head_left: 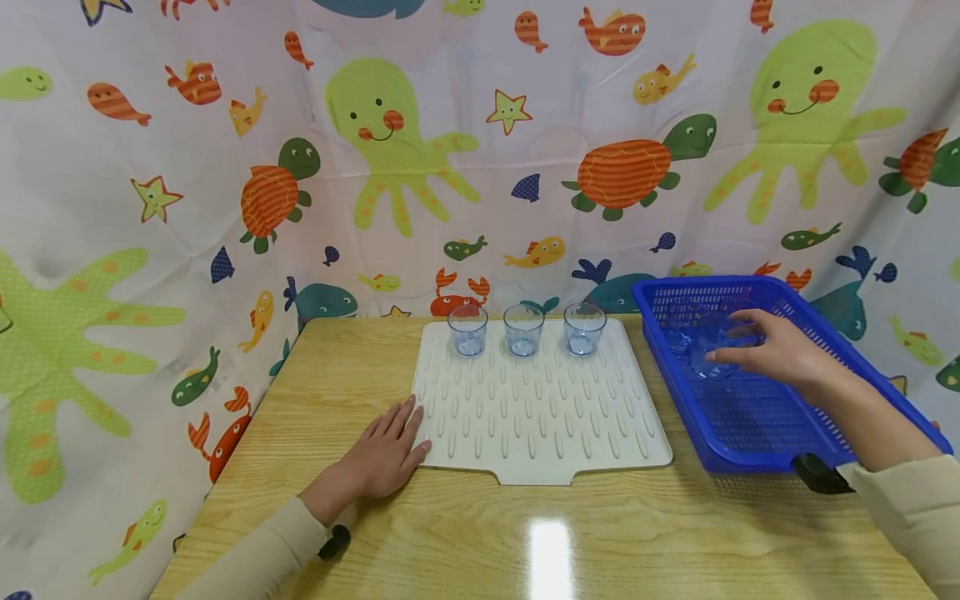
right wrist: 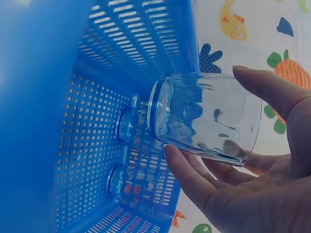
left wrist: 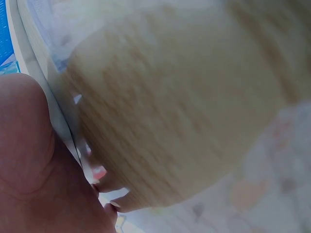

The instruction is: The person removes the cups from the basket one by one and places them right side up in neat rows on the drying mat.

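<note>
Pinching a glass [right wrist: 206, 121] only its wrist view shows clearly, the right grip [head_left: 783, 346] curls; left grip [head_left: 386, 452] lies flat.

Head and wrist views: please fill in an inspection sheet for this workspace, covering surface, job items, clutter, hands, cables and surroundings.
Surface: wood-grain table, a glare spot at the near side.
Job items: white ridged tray with three clear glasses upright in a row along its far edge; blue basket to the right, at least two more glasses inside.
Clutter: nothing seen.
Left hand: rests at the tray's left edge.
Right hand: holds a glass between thumb and fingers, over the basket.
Cables: nothing seen.
Surroundings: sea-animal print curtain behind the table.
</note>
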{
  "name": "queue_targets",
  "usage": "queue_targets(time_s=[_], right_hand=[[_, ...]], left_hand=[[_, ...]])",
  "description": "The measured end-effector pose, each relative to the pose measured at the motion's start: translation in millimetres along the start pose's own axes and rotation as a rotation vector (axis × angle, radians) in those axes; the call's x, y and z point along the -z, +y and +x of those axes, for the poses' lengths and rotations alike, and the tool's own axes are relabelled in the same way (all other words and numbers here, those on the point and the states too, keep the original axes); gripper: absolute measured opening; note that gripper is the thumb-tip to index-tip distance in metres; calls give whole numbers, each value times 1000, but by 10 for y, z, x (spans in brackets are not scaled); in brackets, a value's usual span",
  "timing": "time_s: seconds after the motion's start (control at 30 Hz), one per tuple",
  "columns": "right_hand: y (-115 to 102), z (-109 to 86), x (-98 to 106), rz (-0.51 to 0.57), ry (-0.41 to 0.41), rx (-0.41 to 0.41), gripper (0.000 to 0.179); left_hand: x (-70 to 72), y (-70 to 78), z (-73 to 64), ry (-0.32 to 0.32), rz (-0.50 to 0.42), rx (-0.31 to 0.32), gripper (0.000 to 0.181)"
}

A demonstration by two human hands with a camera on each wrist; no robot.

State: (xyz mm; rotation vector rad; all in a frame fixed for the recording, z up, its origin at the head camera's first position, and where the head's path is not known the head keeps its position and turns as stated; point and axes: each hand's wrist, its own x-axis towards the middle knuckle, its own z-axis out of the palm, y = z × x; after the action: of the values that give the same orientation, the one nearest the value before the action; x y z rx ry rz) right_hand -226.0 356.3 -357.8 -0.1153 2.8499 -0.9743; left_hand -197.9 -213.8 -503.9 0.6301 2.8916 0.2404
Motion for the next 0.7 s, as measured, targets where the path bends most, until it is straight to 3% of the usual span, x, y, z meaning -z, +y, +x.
queue_targets(time_s=[0.53, 0.7], right_hand=[[-226, -53, -38, 25, -9, 38, 103], [-293, -45, -24, 31, 1, 48, 101]], left_hand=[[65, 74, -42, -17, -3, 5, 70], [32, 34, -14, -8, 7, 2, 70]])
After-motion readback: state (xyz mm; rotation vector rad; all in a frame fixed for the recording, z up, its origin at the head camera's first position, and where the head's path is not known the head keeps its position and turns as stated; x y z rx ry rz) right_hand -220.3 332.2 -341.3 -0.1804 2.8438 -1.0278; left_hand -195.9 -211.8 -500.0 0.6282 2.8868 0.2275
